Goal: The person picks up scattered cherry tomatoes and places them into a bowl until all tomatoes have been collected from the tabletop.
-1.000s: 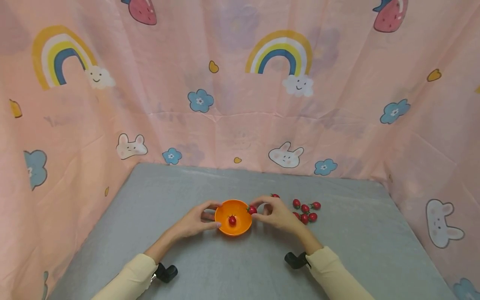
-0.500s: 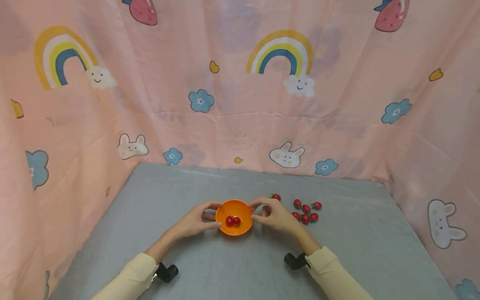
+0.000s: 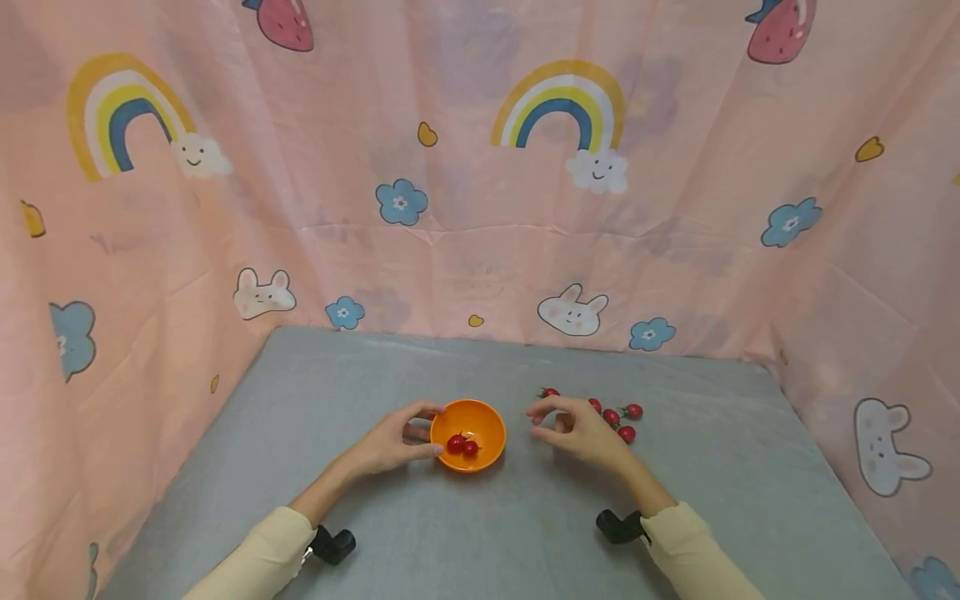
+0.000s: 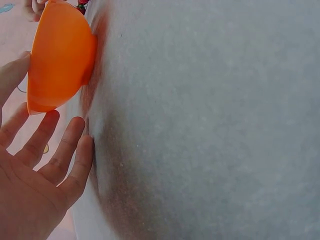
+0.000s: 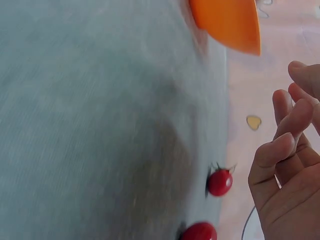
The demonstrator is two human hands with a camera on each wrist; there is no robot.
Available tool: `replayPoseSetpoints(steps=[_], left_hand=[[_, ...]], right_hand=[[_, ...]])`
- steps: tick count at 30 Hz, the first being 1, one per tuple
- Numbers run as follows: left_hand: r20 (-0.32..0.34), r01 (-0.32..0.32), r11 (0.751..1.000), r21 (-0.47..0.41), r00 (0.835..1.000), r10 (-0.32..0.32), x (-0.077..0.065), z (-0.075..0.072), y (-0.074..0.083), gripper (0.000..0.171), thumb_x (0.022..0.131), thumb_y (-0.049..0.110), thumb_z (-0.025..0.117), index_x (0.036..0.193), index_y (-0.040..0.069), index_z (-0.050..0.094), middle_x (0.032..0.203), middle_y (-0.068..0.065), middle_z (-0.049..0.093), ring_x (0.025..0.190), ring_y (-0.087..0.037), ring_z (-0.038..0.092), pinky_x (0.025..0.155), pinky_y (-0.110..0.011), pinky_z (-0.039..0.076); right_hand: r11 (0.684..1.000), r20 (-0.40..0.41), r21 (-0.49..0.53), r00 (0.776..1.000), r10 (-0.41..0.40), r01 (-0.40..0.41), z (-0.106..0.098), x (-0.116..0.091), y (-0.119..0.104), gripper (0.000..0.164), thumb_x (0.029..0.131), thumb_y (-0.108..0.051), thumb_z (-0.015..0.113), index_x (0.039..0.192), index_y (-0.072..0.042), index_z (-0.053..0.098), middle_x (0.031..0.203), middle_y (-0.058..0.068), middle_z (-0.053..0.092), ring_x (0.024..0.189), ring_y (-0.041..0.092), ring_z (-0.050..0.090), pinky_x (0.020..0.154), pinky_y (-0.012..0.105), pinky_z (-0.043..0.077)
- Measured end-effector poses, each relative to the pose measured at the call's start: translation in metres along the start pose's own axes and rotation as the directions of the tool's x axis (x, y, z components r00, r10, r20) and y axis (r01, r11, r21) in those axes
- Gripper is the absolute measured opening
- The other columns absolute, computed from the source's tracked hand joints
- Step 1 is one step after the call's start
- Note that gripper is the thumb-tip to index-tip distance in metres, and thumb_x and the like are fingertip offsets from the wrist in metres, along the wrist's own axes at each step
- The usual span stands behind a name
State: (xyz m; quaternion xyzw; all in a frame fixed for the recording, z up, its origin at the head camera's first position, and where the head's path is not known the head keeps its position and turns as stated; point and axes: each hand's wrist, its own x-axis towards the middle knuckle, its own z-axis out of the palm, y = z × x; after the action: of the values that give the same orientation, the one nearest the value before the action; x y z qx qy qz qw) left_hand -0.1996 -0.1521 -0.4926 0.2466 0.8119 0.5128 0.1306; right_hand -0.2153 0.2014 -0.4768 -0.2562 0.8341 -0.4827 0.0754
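An orange bowl sits on the grey cloth with two cherry tomatoes inside. My left hand holds the bowl's left side, thumb and index finger at the rim; the left wrist view shows the other fingers spread beside the bowl's outer wall. My right hand hangs to the right of the bowl, apart from it, with fingers loosely bent and nothing between them. Beyond that hand lie more cherry tomatoes, some partly hidden behind it. One tomato appears below the fingers in the right wrist view.
A single cherry tomato lies behind the right hand, a little apart from the group. The grey cloth covers the table. A pink printed curtain hangs along the back and both sides.
My right hand has let a cherry tomato drop into the bowl, where two now lie. It has since moved right, away from the rim. My left hand stays at the bowl.
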Motion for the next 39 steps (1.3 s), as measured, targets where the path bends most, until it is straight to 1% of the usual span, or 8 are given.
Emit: replayPoseSetpoints(steps=[4, 7, 13, 19, 25, 30, 33, 39], left_hand=[[-0.001, 0.005, 1.000, 0.001, 1.000, -0.005, -0.001, 0.000, 0.001, 0.055, 0.094, 0.016, 0.077, 0.141, 0.004, 0.052, 0.138, -0.015, 0.055, 0.110, -0.030, 0.066, 0.093, -0.038, 0.054], [0.001, 0.007, 1.000, 0.004, 1.000, -0.007, -0.001, 0.000, 0.001, 0.055, 0.094, 0.017, 0.077, 0.141, 0.004, 0.053, 0.138, -0.015, 0.055, 0.110, -0.030, 0.066, 0.094, -0.038, 0.054], [0.006, 0.001, 1.000, -0.005, 1.000, -0.001, 0.000, 0.000, 0.002, 0.054, 0.094, 0.016, 0.077, 0.141, 0.005, 0.053, 0.139, -0.014, 0.055, 0.111, -0.029, 0.065, 0.094, -0.038, 0.053], [0.008, -0.003, 1.000, -0.005, 1.000, 0.003, -0.001, -0.001, 0.003, 0.054, 0.093, 0.016, 0.077, 0.141, 0.005, 0.053, 0.138, -0.014, 0.055, 0.110, -0.028, 0.066, 0.094, -0.038, 0.054], [0.008, 0.001, 1.000, -0.001, 1.000, -0.001, -0.001, -0.001, 0.003, 0.055, 0.093, 0.017, 0.077, 0.141, 0.005, 0.053, 0.138, -0.014, 0.055, 0.109, -0.028, 0.066, 0.094, -0.038, 0.054], [0.010, 0.004, 1.000, 0.005, 1.000, -0.004, 0.000, -0.001, 0.002, 0.055, 0.093, 0.018, 0.077, 0.141, 0.005, 0.053, 0.138, -0.014, 0.055, 0.109, -0.028, 0.066, 0.094, -0.038, 0.054], [0.009, 0.003, 1.000, 0.007, 1.000, -0.003, 0.000, -0.001, 0.001, 0.055, 0.094, 0.018, 0.077, 0.141, 0.005, 0.053, 0.138, -0.014, 0.055, 0.109, -0.029, 0.066, 0.094, -0.039, 0.054], [0.002, 0.004, 1.000, 0.007, 1.000, -0.004, 0.000, -0.001, 0.000, 0.055, 0.093, 0.018, 0.077, 0.141, 0.005, 0.053, 0.138, -0.014, 0.055, 0.109, -0.029, 0.066, 0.094, -0.039, 0.054]], right_hand=[[1.000, -0.017, 0.026, 1.000, -0.006, 0.006, -0.008, -0.008, 0.003, 0.027, 0.092, -0.008, 0.077, 0.117, -0.003, 0.070, 0.101, 0.005, 0.068, 0.051, 0.017, 0.044, 0.049, 0.022, 0.040], [1.000, -0.039, 0.014, 0.999, -0.023, 0.024, -0.014, -0.014, 0.007, 0.026, 0.091, -0.007, 0.077, 0.116, -0.003, 0.070, 0.100, 0.005, 0.068, 0.051, 0.016, 0.044, 0.047, 0.023, 0.038], [1.000, -0.086, -0.022, 0.996, -0.014, 0.012, -0.030, -0.026, 0.016, 0.025, 0.091, -0.008, 0.078, 0.115, -0.003, 0.071, 0.097, 0.004, 0.066, 0.053, 0.014, 0.045, 0.047, 0.024, 0.039], [0.998, -0.102, -0.003, 0.993, -0.056, 0.056, -0.050, -0.038, 0.030, 0.026, 0.092, -0.003, 0.075, 0.117, 0.000, 0.069, 0.097, 0.008, 0.065, 0.050, 0.015, 0.043, 0.043, 0.026, 0.039], [0.999, -0.117, -0.034, 0.993, -0.036, 0.032, -0.067, -0.049, 0.037, 0.026, 0.093, -0.004, 0.074, 0.118, 0.002, 0.068, 0.095, 0.011, 0.063, 0.051, 0.015, 0.044, 0.044, 0.027, 0.039], [0.997, -0.128, -0.078, 0.992, -0.004, -0.006, -0.079, -0.060, 0.043, 0.026, 0.096, -0.008, 0.072, 0.120, 0.001, 0.067, 0.106, 0.017, 0.065, 0.059, 0.018, 0.051, 0.050, 0.027, 0.044], [0.996, -0.141, -0.080, 0.990, 0.029, -0.041, -0.085, -0.068, 0.044, 0.028, 0.096, -0.010, 0.072, 0.121, 0.001, 0.067, 0.110, 0.018, 0.066, 0.058, 0.016, 0.050, 0.050, 0.028, 0.043], [0.991, -0.167, -0.107, 0.984, 0.068, -0.086, -0.093, -0.079, 0.049, 0.028, 0.094, -0.009, 0.075, 0.119, 0.003, 0.067, 0.111, 0.021, 0.066, 0.051, 0.009, 0.041, 0.045, 0.028, 0.038]])
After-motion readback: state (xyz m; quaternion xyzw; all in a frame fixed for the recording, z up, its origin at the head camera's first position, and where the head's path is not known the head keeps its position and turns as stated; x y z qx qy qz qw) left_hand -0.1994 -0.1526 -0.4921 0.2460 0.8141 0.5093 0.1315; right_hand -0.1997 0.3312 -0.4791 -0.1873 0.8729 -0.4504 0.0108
